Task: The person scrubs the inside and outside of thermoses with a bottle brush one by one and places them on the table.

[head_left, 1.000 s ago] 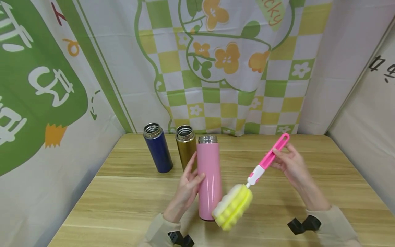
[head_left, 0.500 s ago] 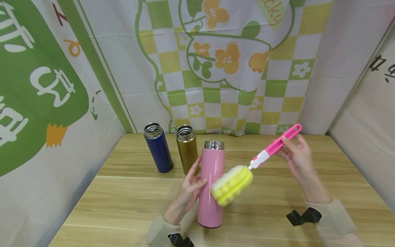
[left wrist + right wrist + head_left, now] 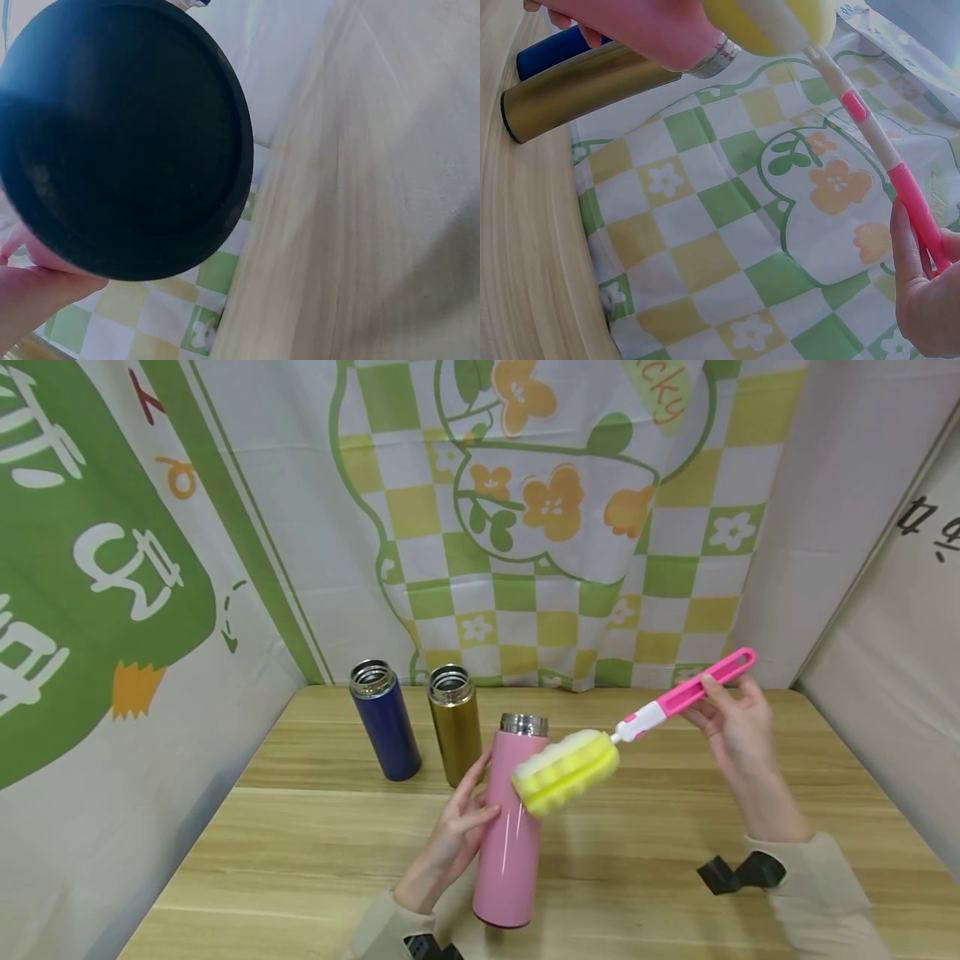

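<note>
My left hand (image 3: pixel 453 835) grips the pink thermos bottle (image 3: pixel 508 868) round its left side. It is lidless, tilts slightly to the right at the top, and is held off the table; its round dark base (image 3: pixel 127 142) fills much of the left wrist view. In my right hand (image 3: pixel 742 727) is a bottle brush (image 3: pixel 643 722), pinched by its pink slotted handle (image 3: pixel 919 202). The brush's yellow and white sponge head (image 3: pixel 570 770) points down to the left, in front of the bottle's upper body. Whether sponge and bottle touch, I cannot tell.
A blue bottle (image 3: pixel 386 731) and a gold bottle (image 3: pixel 455 731), both without lids, stand upright at the back left of the wooden table (image 3: pixel 300 852). A patterned cloth (image 3: pixel 555 610) hangs behind the table, with pale cloth walls at the sides.
The brush has risen and moved right, its handle now lying flatter and its sponge up from the bottle's base to its upper part. The pink bottle has come nearer and begun to tilt.
</note>
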{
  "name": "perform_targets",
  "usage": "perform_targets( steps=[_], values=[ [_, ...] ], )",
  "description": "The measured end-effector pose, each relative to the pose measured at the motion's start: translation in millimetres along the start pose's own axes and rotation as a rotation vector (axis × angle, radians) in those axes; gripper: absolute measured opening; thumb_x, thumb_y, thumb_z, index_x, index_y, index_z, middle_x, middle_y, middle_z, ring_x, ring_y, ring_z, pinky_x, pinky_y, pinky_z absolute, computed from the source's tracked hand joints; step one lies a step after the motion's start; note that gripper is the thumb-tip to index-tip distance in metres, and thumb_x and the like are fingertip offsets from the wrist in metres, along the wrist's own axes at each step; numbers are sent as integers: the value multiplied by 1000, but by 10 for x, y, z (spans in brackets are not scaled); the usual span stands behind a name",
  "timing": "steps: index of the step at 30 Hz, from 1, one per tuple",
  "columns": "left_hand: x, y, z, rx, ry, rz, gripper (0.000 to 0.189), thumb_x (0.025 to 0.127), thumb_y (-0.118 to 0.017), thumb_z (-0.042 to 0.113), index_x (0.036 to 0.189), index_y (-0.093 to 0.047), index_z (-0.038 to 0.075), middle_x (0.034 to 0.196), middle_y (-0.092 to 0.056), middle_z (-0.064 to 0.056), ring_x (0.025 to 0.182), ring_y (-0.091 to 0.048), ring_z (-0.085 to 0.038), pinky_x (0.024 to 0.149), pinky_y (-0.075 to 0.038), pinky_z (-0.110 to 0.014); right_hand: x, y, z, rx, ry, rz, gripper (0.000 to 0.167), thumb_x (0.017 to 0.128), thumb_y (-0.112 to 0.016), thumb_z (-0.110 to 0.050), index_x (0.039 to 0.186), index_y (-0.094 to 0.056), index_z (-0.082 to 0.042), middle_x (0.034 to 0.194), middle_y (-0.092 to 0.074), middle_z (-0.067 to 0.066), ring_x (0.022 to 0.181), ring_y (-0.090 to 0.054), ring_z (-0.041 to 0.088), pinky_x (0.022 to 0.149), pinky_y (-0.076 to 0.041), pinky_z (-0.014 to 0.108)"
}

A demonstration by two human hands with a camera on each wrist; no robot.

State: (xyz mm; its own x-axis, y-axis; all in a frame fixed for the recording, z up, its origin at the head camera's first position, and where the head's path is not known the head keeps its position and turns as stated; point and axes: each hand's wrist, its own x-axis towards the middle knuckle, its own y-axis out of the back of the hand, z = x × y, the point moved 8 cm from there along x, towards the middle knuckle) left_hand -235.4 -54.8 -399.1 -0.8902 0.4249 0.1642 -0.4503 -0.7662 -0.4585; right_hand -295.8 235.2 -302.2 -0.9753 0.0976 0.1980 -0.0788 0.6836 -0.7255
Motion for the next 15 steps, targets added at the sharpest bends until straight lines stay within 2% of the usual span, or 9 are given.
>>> perform_targets(
  steps=[7, 11, 15],
  values=[
    [-23, -4, -26, -15, 10, -29, 70, 85, -41, -3, 143, -6, 16, 128, -36, -11, 110, -47, -17, 93, -37, -33, 13, 7, -62, 43, 36, 32, 23, 82, -55, 5, 102, -44, -1, 81, -62, 19, 73, -64, 28, 68, -51, 35],
    [-23, 2, -52, 6, 10, -26, 80, 82, -54, 1, 143, -4, 16, 124, -42, -12, 107, -50, -19, 89, -40, -35, 7, 18, -79, 41, 55, 46, 22, 82, -55, 4, 101, -44, -1, 81, -63, 19, 71, -64, 27, 68, -51, 34],
    [-9, 22, -81, 51, 14, 14, 91, 75, -67, 4, 142, -7, 16, 110, -53, -11, 97, -56, -20, 82, -45, -37, 3, 15, -95, 44, 84, 40, 23, 83, -55, 3, 102, -44, 0, 81, -63, 19, 70, -64, 26, 69, -51, 34]
  ],
)
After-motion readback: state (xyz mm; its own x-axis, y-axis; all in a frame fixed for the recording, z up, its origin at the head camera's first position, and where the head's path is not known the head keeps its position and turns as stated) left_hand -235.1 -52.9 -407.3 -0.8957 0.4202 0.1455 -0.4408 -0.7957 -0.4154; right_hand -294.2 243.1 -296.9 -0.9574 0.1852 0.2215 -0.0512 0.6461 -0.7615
